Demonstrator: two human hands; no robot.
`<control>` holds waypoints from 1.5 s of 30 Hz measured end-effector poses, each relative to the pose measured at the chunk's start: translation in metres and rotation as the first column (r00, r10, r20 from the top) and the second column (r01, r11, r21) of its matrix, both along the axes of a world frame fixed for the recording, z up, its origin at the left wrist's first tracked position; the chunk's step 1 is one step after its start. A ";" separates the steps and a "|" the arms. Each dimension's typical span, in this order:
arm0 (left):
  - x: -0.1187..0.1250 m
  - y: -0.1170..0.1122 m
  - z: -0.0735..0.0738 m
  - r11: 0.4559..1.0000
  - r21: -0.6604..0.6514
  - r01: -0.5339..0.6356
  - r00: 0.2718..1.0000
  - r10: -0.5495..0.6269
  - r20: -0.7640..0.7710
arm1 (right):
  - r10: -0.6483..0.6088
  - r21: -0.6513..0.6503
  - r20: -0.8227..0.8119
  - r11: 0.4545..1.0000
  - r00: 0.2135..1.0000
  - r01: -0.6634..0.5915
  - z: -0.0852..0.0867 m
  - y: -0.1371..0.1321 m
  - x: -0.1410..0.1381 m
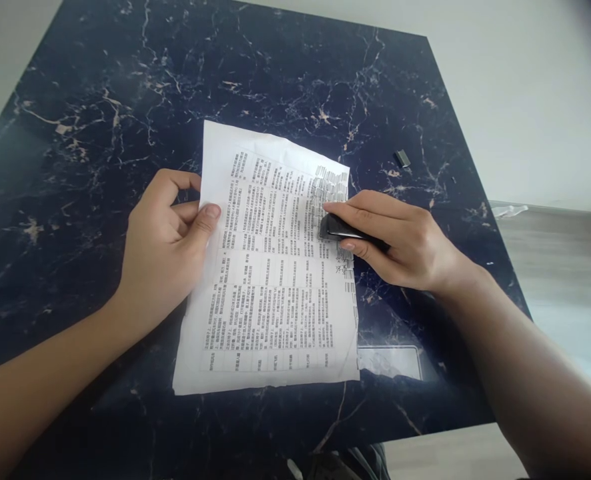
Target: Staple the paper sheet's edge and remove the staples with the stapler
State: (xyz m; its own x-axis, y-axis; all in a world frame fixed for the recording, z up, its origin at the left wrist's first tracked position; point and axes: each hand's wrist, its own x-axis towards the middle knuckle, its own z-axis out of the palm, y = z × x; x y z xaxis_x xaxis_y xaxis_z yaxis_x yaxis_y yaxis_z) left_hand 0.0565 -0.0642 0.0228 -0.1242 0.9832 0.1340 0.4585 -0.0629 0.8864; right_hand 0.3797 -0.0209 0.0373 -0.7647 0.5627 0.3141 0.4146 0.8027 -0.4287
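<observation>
A printed sheet of paper (270, 267), possibly a stack, is held up over the dark table. My left hand (168, 233) pinches its left edge, thumb on the front and fingers behind. My right hand (400, 240) grips a small black stapler (343, 229) at the sheet's right edge. The stapler's front end lies over the paper. Dense rows of short dark marks that look like staples (331, 183) run along that edge, above and below the stapler. My right palm hides the stapler's rear.
A short strip of staples (401, 159) lies on the dark marbled table (175, 80), right of the paper. A flat, phone-like rectangle (390, 362) shows partly beneath the sheet's lower right corner. Beyond the table's right edge sits a small white object (509, 211).
</observation>
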 end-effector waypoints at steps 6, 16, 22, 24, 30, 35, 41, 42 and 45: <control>0.001 0.000 0.001 1.000 0.003 -0.005 1.000 0.005 -0.008 | -0.019 0.000 0.032 1.000 0.999 0.019 0.000 0.000 0.000; 0.000 0.000 -0.001 1.000 -0.012 -0.011 1.000 0.011 0.019 | -0.099 0.109 0.212 0.991 0.972 0.077 0.014 -0.008 -0.013; 0.000 0.001 0.001 1.000 -0.022 0.016 0.998 -0.015 0.068 | -0.217 0.202 0.349 0.967 0.912 0.153 0.019 -0.016 -0.027; 0.000 0.000 0.001 0.999 -0.031 0.014 0.998 -0.012 0.057 | -0.205 0.181 0.289 0.971 0.935 0.157 0.015 -0.015 -0.025; -0.002 -0.005 -0.002 1.000 0.009 0.024 0.978 -0.022 -0.207 | -0.277 0.027 -0.020 0.960 0.961 0.278 0.009 -0.005 -0.002; -0.006 -0.004 -0.004 0.986 0.147 0.074 0.883 0.004 -0.470 | -0.363 0.053 0.061 0.931 0.930 0.360 0.017 0.004 0.017; -0.011 0.002 -0.004 0.906 0.292 0.308 0.762 -0.051 -0.645 | -0.338 -0.021 0.319 0.932 0.886 0.363 0.024 0.010 0.035; -0.012 0.003 -0.005 0.890 0.259 0.376 0.736 -0.117 -0.666 | -0.334 -0.034 0.336 0.930 0.880 0.366 0.024 0.011 0.037; -0.013 0.004 -0.008 0.852 0.121 0.509 0.658 -0.294 -0.694 | -0.349 -0.053 0.387 0.915 0.853 0.399 0.027 0.012 0.043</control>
State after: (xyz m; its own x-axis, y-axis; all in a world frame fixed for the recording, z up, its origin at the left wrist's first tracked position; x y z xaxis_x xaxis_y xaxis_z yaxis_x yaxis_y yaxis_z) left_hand 0.0438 -0.0602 0.0146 0.4932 0.8163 0.3007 0.7618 -0.5722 0.3037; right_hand 0.4225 -0.0093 0.0640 -0.5334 0.8450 -0.0368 0.8179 0.5042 -0.2772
